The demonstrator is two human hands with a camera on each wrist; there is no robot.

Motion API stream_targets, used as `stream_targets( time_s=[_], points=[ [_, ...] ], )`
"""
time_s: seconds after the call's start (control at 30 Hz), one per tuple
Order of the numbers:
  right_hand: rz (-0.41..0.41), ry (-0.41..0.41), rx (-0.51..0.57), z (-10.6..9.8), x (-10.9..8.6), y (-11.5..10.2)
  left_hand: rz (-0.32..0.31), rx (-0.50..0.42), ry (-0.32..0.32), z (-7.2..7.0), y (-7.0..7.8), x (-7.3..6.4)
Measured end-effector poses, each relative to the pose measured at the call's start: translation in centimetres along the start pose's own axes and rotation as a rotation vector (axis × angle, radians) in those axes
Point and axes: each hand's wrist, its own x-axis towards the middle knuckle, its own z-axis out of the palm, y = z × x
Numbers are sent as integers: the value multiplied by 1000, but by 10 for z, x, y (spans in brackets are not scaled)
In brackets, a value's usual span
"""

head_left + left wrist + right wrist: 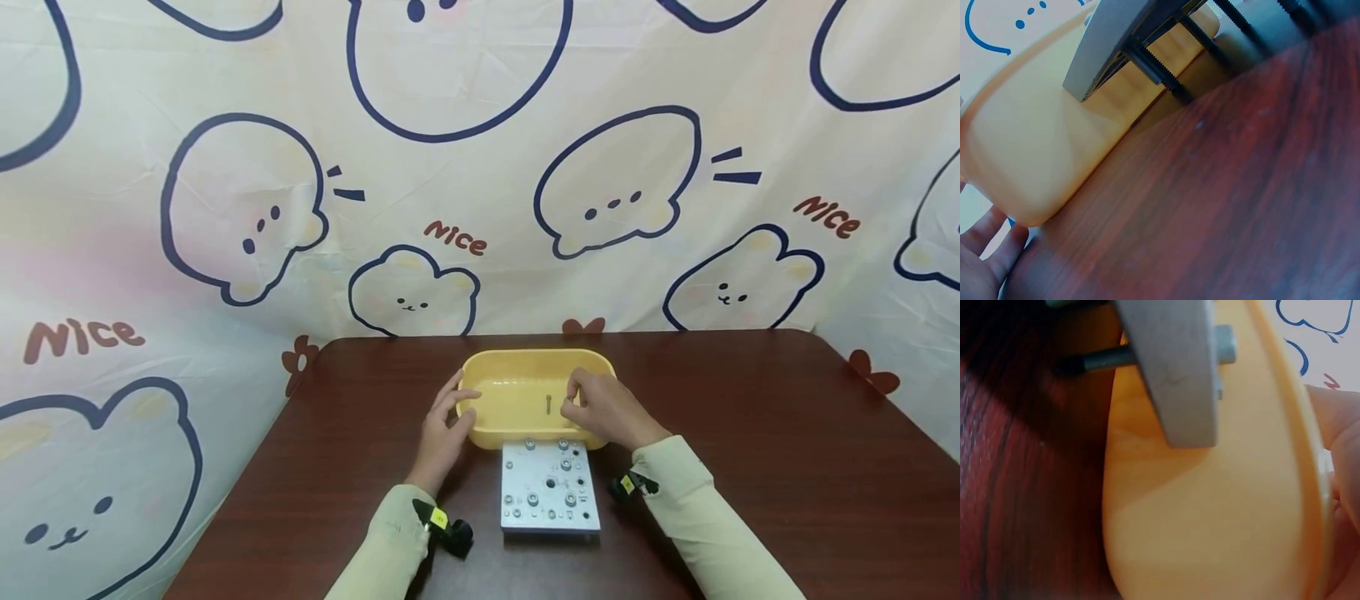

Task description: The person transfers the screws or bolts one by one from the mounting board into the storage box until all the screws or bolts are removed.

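A yellow plastic tray [495,435] stands on the table, with a small bolt [548,404] lying inside it. My left hand [441,437] rests at the tray's left end, its extended index finger over the rim. The left wrist view shows fingers [1004,253] against the outside of the tray's corner. Over the tray's right end is my right hand [611,408], thumb and index finger bent toward each other beside the bolt; I cannot tell whether anything is between them. In front of the tray is a silver metal plate [536,467] fitted with several bolts.
Threaded bolt shanks [1154,65] stick out below the plate and hold it above the dark brown wooden table [360,450]. A patterned cloth [510,192] hangs behind the table. Black wrist cameras [453,536] are strapped over both pale sleeves.
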Motion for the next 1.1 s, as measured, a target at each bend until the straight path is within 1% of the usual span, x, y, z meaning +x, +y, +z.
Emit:
stream_targets(
  time_s=[0.13,0.3,0.4,0.7,0.87,1.1],
  points=[
    [-3,-7,-20,2,4,3,-4,-4,-4,0,1,0],
    [-14,-7,-29,3,8,5,6,1,-1,0,3,1],
    [-14,-20,-48,4,10,5,7,7,3,0,4,1],
    [28,-73,-78,6,15,5,-10,7,-4,1,2,0],
    [40,-82,-87,8,16,4,-5,10,-8,1,1,0],
    [41,-93,-129,10,18,4,2,7,-2,0,2,0]
  ],
)
